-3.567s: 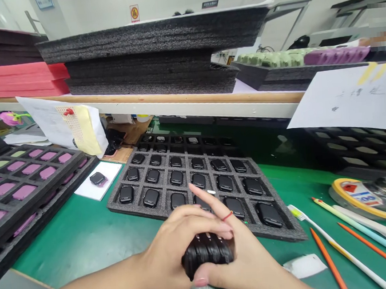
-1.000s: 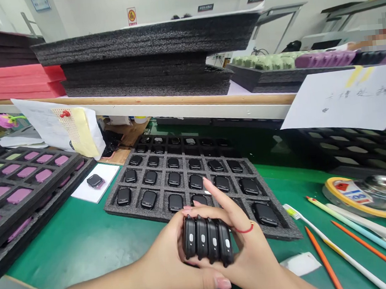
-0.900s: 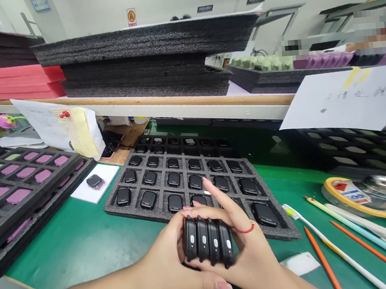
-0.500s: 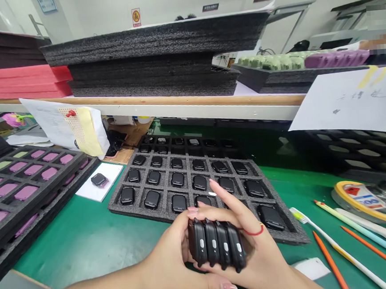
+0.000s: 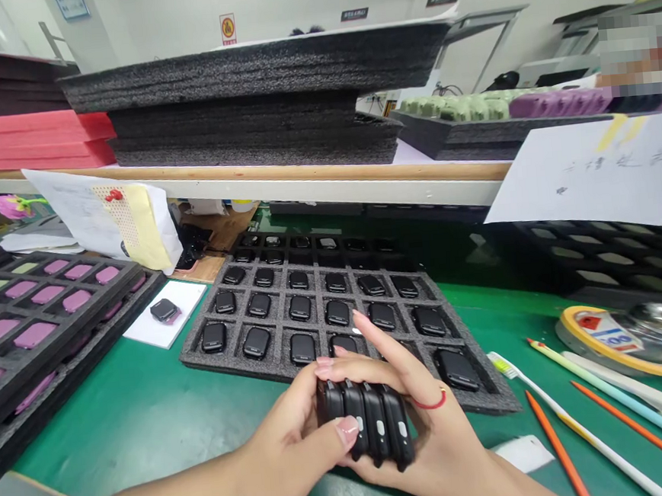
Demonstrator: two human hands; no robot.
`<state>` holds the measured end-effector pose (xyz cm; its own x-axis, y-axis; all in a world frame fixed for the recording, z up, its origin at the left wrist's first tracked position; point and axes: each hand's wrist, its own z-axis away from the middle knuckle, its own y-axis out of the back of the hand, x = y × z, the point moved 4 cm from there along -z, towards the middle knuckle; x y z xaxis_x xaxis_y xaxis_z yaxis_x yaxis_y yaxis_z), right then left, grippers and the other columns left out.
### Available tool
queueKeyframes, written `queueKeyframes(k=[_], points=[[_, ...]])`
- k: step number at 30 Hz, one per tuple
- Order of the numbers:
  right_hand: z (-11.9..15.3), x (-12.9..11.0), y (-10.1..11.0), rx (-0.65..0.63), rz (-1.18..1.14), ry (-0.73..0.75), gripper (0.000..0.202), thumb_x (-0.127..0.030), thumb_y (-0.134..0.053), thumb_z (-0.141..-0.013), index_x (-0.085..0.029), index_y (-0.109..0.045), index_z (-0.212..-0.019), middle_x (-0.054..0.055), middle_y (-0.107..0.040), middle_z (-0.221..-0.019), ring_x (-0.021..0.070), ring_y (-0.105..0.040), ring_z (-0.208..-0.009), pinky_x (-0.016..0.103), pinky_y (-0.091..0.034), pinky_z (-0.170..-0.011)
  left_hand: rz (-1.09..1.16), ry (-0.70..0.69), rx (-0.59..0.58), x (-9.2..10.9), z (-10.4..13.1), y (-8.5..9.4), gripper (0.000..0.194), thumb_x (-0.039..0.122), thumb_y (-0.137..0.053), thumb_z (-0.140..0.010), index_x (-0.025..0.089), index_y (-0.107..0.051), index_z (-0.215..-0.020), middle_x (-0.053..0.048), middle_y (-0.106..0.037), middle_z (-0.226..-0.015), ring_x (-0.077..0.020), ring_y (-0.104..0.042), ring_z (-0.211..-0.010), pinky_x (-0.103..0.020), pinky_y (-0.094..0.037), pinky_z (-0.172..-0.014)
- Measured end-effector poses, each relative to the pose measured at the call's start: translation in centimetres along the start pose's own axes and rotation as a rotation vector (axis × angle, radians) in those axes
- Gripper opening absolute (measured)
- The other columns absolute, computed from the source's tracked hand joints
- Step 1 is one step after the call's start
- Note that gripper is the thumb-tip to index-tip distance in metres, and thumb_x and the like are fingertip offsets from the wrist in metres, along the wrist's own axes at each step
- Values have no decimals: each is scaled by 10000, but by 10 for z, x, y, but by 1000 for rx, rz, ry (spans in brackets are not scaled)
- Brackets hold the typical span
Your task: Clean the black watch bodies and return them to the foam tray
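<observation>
Several black smartwatch cases (image 5: 386,425) stand pressed side by side in a row between my two hands, a small pale oval on most of their visible edges. My left hand (image 5: 268,463) closes on the left end of the row. Its thumb lies across the front edge of the cases, and its fingers are partly hidden behind. From the right, my right hand (image 5: 446,441) wraps the row, one finger stretched out past it. Just beyond lies a dark foam tray (image 5: 494,382) with black watch cases in its compartments.
Foam trays (image 5: 93,322) with purple and green pieces stand left. One watch case (image 5: 164,310) rests on white paper (image 5: 142,328). At right are a toothbrush (image 5: 567,416), orange sticks (image 5: 555,440) and a tape roll (image 5: 574,351). A shelf (image 5: 302,177) crosses above with stacked foam.
My left thumb has moved up from below the row onto the front edges of the watch cases. Both hands still hold the row. The view has shifted slightly.
</observation>
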<state>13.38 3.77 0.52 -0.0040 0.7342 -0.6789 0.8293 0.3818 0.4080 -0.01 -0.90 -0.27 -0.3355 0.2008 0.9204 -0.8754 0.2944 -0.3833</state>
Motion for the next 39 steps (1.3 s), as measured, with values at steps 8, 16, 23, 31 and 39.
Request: queueKeyframes(k=[8,16,23,31,39], points=[[-2,-6,-1,-55,50,8,967,-130,-696,-794,-229,-151,-1588,71,-721,-1240,254,-685,-1166,462,-490,-1123,-19,-28,29,-5,-4,-1,420,385,-711,-880,229,-516,-1217,-79,-611,-1217,-234,-565,-1197,-393,-468,-1024],[-1,-7,-4,-83,80,56,1008,-138,-692,-798,-260,-96,-1601,79,-703,-1279,288,-662,-1204,468,-540,-1067,-156,-81,50,1,-4,0,413,213,-739,-797,202,-528,-1152,-85,-619,-1198,-254,-590,-1173,-432,-450,-1039],[-1,-11,-6,-121,146,110,949,-263,-670,-899,-245,-41,-1609,90,-721,-1248,292,-691,-1156,458,-564,-1037,-110,-36,24,0,-10,0,479,200,-805,-714,183,-552,-1120,-94,-648,-1162,-284,-616,-1135,-460,-456,-1005],[3,-17,-4,-141,239,226,900,-492,-611,-937,-254,-64,-1611,113,-624,-1390,304,-516,-1365,527,-354,-1190,-222,-94,128,5,-9,3,610,150,-884,-606,207,-561,-1120,-73,-710,-1130,-279,-665,-1087,-394,-516,-937],[6,2,15,180,-153,-170,556,-559,-353,-1022,-298,-359,-1513,62,-661,-1257,259,-584,-1254,443,-393,-1150,-401,-216,93,10,0,2,506,164,-845,-704,249,-506,-1070,-53,-768,-1112,-203,-742,-916,-290,-560,-824]])
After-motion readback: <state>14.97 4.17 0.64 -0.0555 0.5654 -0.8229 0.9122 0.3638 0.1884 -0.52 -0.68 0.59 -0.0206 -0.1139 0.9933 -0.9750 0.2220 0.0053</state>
